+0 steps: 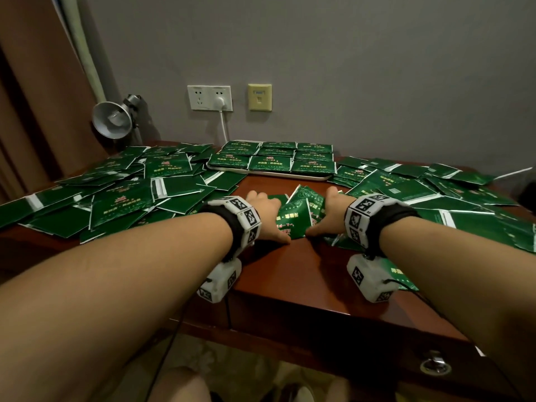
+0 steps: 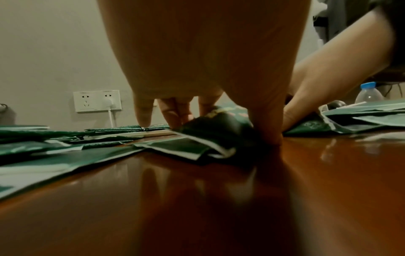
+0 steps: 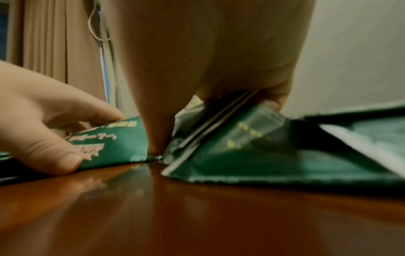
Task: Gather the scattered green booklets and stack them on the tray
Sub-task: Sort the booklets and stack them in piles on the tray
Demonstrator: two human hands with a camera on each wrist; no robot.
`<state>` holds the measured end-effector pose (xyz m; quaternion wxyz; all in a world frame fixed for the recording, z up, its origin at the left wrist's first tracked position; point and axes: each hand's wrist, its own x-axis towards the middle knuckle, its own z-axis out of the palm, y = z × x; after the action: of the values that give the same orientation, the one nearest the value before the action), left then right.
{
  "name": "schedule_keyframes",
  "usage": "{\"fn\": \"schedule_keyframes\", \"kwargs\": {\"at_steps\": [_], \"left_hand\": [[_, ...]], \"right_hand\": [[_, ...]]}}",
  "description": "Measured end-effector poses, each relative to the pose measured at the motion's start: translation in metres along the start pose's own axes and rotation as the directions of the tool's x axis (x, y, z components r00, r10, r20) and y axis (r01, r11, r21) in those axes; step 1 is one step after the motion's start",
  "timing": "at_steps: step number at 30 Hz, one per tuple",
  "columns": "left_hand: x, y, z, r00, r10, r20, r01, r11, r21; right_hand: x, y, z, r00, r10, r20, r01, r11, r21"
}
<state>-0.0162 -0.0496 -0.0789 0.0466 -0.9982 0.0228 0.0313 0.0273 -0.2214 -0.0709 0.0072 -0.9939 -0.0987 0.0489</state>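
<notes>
Green booklets lie scattered in heaps on the left (image 1: pixel 116 195) and the right (image 1: pixel 420 190) of a brown table. At the back centre a pale tray (image 1: pixel 304 176) carries rows of stacked booklets (image 1: pixel 269 158). In the middle, my left hand (image 1: pixel 271 216) and right hand (image 1: pixel 324 216) squeeze a crumpled bunch of booklets (image 1: pixel 298 216) between them. In the right wrist view my thumb and fingers pinch several tilted booklets (image 3: pixel 219 143), while the left hand (image 3: pixel 48 131) grips one booklet (image 3: pixel 109 143). The left thumb (image 2: pixel 267 131) touches the table beside the dark bunch (image 2: pixel 210 128).
A metal clamp lamp (image 1: pixel 113 120) stands at the back left. A wall socket with a white plug (image 1: pixel 209 97) is behind the tray. A water bottle (image 2: pixel 368 93) stands far right. Bare wood (image 1: pixel 290 274) runs from the hands to the table's front edge.
</notes>
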Motion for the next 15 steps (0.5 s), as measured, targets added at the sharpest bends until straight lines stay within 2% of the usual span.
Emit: {"fn": "schedule_keyframes", "kwargs": {"at_steps": [3, 7, 9, 12, 15], "left_hand": [[-0.003, -0.003, -0.005, 1.0, -0.021, -0.018, 0.02, 0.999, -0.031], [-0.005, -0.008, -0.015, 0.999, -0.002, -0.034, -0.003, 0.988, -0.157], [-0.003, -0.012, -0.019, 1.0, -0.008, -0.025, 0.002, 0.973, -0.23], [-0.004, -0.019, -0.03, 0.996, -0.078, -0.042, 0.058, 0.931, -0.36], [-0.002, -0.031, -0.043, 0.976, -0.213, -0.057, 0.168, 0.887, -0.43]], "right_hand": [[0.002, -0.004, -0.003, 0.999, -0.01, -0.048, 0.011, 1.0, 0.006], [0.002, -0.007, -0.011, 0.992, 0.018, -0.125, -0.02, 1.0, -0.012], [0.002, -0.007, -0.017, 0.99, 0.036, -0.137, -0.025, 0.997, 0.076], [-0.002, -0.012, -0.026, 0.992, 0.076, -0.1, -0.053, 0.974, 0.22], [-0.003, -0.015, -0.031, 0.992, 0.105, -0.068, -0.079, 0.947, 0.312]]}}
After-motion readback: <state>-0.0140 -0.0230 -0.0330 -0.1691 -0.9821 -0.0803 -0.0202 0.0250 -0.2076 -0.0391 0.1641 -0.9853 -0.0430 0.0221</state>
